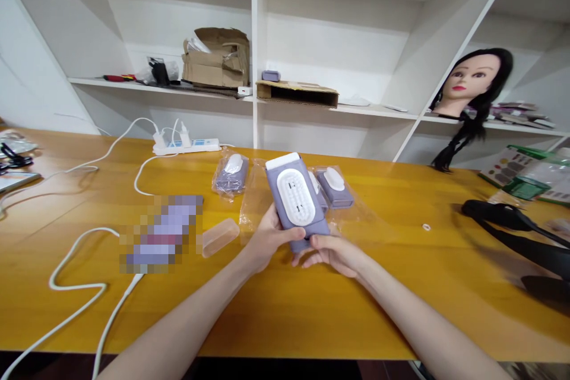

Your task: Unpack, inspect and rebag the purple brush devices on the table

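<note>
A lavender box-shaped device (276,190) with a white oval bumpy panel (295,197) and a white top end is held up over the table, tilted slightly left. My left hand (267,237) grips its lower left side, thumb across the front. At the lower right corner, my right hand (333,252) pinches the bottom end between thumb and fingers. What the fingers do behind the device is hidden. Further back lie similar lavender devices, one in clear wrap (231,173) and another (337,188) on a plastic bag. A translucent cover (220,237) rests left of my left hand.
A blurred-out phone (164,231) with a white cable lies to the left. Behind it is a power strip (187,146) with chargers. Black headphones (503,217) and a small ring (426,227) are on the right. Shelves hold cardboard boxes (218,62) and a mannequin head (469,80).
</note>
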